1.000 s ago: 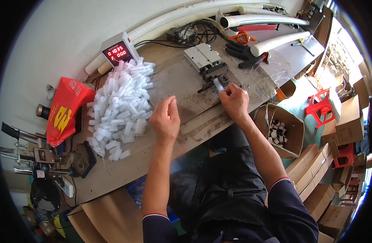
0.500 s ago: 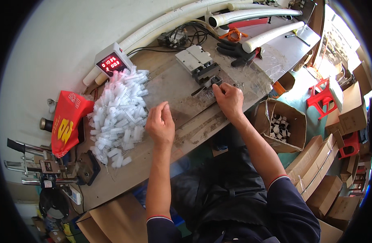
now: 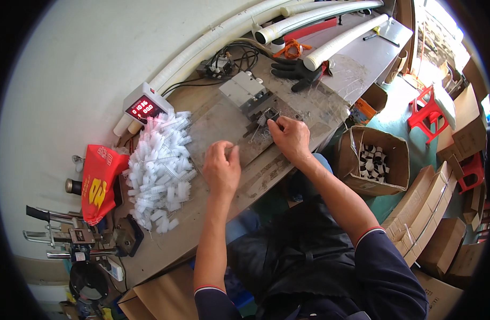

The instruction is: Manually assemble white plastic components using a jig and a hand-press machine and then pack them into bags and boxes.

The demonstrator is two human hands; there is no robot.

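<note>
My right hand (image 3: 292, 140) is closed, its fingertips pinched at the front of a small grey metal press (image 3: 244, 92) on the bench. A small black piece (image 3: 271, 113) sits in the jaws beside those fingertips, and a pale bristly coil (image 3: 262, 120) shows next to it. Whether my fingers grip either one is hidden. Left of the press, my left hand (image 3: 222, 166) hovers over the bench with fingers curled and thumb near them; anything inside is too small to tell. Closest to it lies a heap of white spiral brushes (image 3: 159, 165).
A counter box (image 3: 144, 106) with red digits stands behind the heap. A red bag (image 3: 102, 184) and a metal clamp device (image 3: 85, 237) are at left. Black gloves (image 3: 295, 72) and white tubes (image 3: 344, 42) lie at the back. Right of the bench stands a carton (image 3: 400, 160) holding black-and-white pieces.
The whole view has shifted slightly. A pale bristly coil now shows at the press jaws beside my right fingertips. My left hand's thumb has come away from its fingertips. The counter's digits have changed.
</note>
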